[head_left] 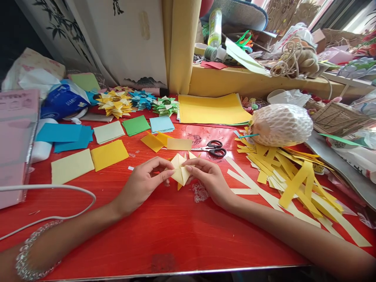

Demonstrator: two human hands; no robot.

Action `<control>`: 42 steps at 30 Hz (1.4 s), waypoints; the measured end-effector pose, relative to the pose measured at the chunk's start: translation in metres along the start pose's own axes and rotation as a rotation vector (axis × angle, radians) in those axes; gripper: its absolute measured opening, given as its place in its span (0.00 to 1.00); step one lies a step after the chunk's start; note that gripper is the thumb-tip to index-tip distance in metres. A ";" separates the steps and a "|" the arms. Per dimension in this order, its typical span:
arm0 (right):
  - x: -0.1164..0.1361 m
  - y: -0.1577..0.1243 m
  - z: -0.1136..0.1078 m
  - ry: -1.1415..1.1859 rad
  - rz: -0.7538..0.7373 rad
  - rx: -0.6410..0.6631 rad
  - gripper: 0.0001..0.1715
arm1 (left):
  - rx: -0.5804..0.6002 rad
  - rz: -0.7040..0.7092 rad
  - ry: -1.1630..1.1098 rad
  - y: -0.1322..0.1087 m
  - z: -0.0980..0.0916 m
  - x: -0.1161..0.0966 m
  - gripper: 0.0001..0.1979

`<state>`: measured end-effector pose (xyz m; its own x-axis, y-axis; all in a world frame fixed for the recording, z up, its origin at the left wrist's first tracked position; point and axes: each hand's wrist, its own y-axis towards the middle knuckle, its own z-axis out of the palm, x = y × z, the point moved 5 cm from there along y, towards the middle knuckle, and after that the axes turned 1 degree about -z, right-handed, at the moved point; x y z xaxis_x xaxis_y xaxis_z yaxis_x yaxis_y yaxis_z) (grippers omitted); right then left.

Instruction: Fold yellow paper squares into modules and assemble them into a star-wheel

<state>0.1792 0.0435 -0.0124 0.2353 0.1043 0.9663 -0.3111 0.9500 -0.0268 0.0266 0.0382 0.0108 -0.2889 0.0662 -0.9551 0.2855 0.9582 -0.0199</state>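
Between both hands is a folded paper piece (pixel 180 173), pale cream with some yellow points showing behind it. My left hand (pixel 148 178) pinches its left side between thumb and fingers. From the other side, my right hand (pixel 210 176) grips the right edge the same way. Just beyond the fingers lie yellow slips (pixel 152 142) and a cream slip (pixel 179 144). Black-handled scissors (pixel 216 149) rest behind my right hand. Left of the hands are a yellow paper stack (pixel 109 155) and a cream stack (pixel 72 166).
Folded paper rings (pixel 115 102) and large yellow sheets (pixel 213 109) line the back. Paper strips (pixel 293 180) heap at right beside a foam-netted round object (pixel 282 124). A white cable (pixel 85 190) loops at left. Blue slips (pixel 60 132) and a green stack (pixel 136 125) lie farther back.
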 end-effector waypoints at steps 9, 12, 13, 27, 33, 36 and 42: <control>-0.003 0.000 0.001 0.024 0.004 0.037 0.16 | 0.012 -0.068 -0.166 0.007 0.002 0.009 0.12; -0.005 0.000 0.003 0.021 0.017 0.071 0.11 | 0.035 -0.086 -0.200 0.007 0.003 0.011 0.12; -0.005 0.000 0.004 0.015 0.018 0.075 0.10 | 0.059 -0.088 -0.209 0.007 0.004 0.011 0.11; 0.000 0.001 0.001 0.019 0.028 0.073 0.06 | 0.007 -0.065 -0.174 0.004 0.000 0.005 0.05; 0.000 0.000 0.001 -0.003 0.021 0.061 0.08 | 0.006 -0.018 -0.092 0.002 -0.002 0.002 0.06; 0.001 0.000 0.001 -0.042 0.024 0.058 0.09 | 0.009 -0.002 -0.089 0.001 -0.002 0.001 0.06; 0.004 -0.002 0.004 -0.097 -0.015 0.093 0.08 | -0.124 -0.009 -0.083 0.003 -0.006 0.004 0.09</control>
<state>0.1772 0.0408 -0.0077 0.1516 0.0575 0.9868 -0.3936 0.9193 0.0069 0.0208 0.0430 0.0091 -0.2135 0.0388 -0.9762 0.1667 0.9860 0.0027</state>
